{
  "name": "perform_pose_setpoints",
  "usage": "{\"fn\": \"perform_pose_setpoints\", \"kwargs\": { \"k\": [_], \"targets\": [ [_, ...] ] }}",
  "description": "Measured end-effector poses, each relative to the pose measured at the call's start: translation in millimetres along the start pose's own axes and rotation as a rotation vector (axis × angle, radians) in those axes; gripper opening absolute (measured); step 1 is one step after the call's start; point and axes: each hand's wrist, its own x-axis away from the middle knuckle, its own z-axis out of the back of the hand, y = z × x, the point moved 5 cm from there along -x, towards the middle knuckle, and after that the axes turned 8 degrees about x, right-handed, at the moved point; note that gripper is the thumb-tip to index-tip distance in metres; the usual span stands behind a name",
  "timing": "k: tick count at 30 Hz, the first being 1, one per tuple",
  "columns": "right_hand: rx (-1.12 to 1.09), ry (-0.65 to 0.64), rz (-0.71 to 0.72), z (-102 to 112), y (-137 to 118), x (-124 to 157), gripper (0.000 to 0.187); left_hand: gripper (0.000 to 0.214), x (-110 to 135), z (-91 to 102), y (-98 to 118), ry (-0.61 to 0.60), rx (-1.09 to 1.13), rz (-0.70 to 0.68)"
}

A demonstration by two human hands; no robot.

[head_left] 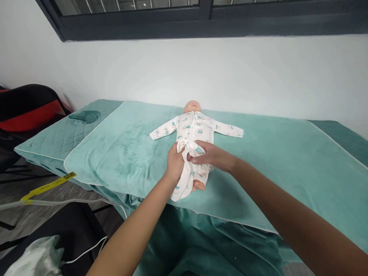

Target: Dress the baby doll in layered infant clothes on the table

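A baby doll (192, 106) lies on its back, head toward the wall, in a white printed long-sleeved top (198, 124) with both sleeves spread outward. Above its lower body I hold a matching white printed baby garment (186, 178), bunched into a ring-like opening at the top. My left hand (174, 163) grips the left rim of that opening. On the other side, my right hand (214, 156) pinches the gathered cloth between thumb and fingers. The doll's feet (199, 185) show below the cloth, while its legs are mostly covered.
A green velvety cover (123, 145) spreads over the bed, which has a face hole (86, 116) at its left end. Black-and-red chairs (34, 111) stand at the left. A cable with a yellow tag (48, 187) runs beside a black seat (71, 230) holding a whitish bundle (36, 258).
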Motion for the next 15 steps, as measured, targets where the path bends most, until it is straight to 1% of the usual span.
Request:
{"fn": "perform_pose_setpoints", "kwargs": {
  "k": [1,3,6,9,11,12,15],
  "targets": [
    [0.064,0.014,0.003,-2,-1,0,0.045,0.014,0,0.5,1,0.025,-0.007,-0.011],
    [0.102,0.051,0.004,-3,-1,0,0.040,0.015,0,2.0,1,0.042,0.013,0.008],
    [0.004,0.089,0.005,-1,2,0,0.025,0.023,0,5.0,1,0.005,0.072,0.094],
    [-0.113,0.123,0.033,2,3,1,0.019,0.028,1,8.9,1,-0.014,0.029,0.143],
    [-0.103,0.110,0.035,0,3,2,0.021,0.028,2,9.8,2,-0.006,0.031,0.137],
    [-0.054,0.094,0.039,-2,3,2,0.023,0.027,2,9.5,2,0.000,0.049,0.124],
    [0.196,0.038,0.082,-10,0,2,0.040,0.023,2,7.6,2,0.028,0.095,0.074]
  ]
}}
